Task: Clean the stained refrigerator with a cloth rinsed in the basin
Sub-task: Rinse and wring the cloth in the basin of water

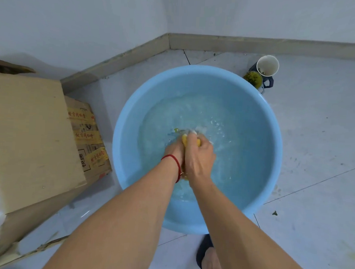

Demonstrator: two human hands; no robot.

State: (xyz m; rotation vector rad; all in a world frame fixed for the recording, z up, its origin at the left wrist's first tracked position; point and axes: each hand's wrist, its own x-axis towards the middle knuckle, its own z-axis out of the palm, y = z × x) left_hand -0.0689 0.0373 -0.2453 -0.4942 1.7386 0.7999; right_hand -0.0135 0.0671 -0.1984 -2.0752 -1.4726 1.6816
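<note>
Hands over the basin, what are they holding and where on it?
Both hands, left and right, squeeze a yellow cloth bunched between them; the exact grip point cannot be told.

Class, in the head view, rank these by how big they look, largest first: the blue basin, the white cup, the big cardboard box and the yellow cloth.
1. Blue basin
2. Cardboard box, though nearness and cropping make this unsure
3. White cup
4. Yellow cloth, mostly hidden by the hands

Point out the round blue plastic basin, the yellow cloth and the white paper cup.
Round blue plastic basin [119, 131]: head view, bare left wall.
Yellow cloth [185, 140]: head view, patch showing between the hands.
White paper cup [267, 65]: head view, inside of the cup.
</note>
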